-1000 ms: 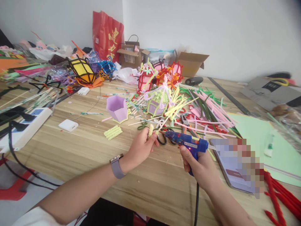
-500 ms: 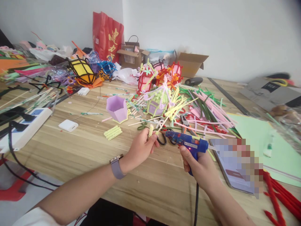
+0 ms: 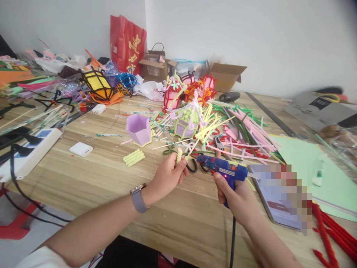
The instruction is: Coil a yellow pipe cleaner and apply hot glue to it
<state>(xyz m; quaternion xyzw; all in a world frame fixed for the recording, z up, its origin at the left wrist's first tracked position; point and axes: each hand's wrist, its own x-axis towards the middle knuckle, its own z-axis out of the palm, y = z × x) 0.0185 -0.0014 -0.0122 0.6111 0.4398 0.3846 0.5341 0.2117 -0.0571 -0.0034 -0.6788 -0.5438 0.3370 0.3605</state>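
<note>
My left hand [image 3: 170, 175] pinches a small pale yellow twisted piece [image 3: 179, 155] between thumb and fingers. Wrapped round the handle of a blue glue gun [image 3: 223, 167] is my right hand [image 3: 234, 191]; the gun's nozzle points left toward the yellow piece, a short gap away. A yellow braided piece [image 3: 134, 158] lies flat left of my left hand. Behind it stands a purple hexagonal cup [image 3: 138, 129] with a yellow rim at its base. A yellow and purple lantern [image 3: 185, 124] stands beyond my hands.
A phone or tablet [image 3: 270, 197] lies right of the gun, near a green sheet [image 3: 329, 175]. Pink and green stems [image 3: 251, 128] and pliers [image 3: 219, 145] lie behind the gun. A power strip [image 3: 30, 152] is at left; the gun's cord [image 3: 233, 238] hangs over the front edge.
The glue gun has shifted very slightly right, its nozzle a little farther from the yellow piece. My left hand holds nearly the same pose.
</note>
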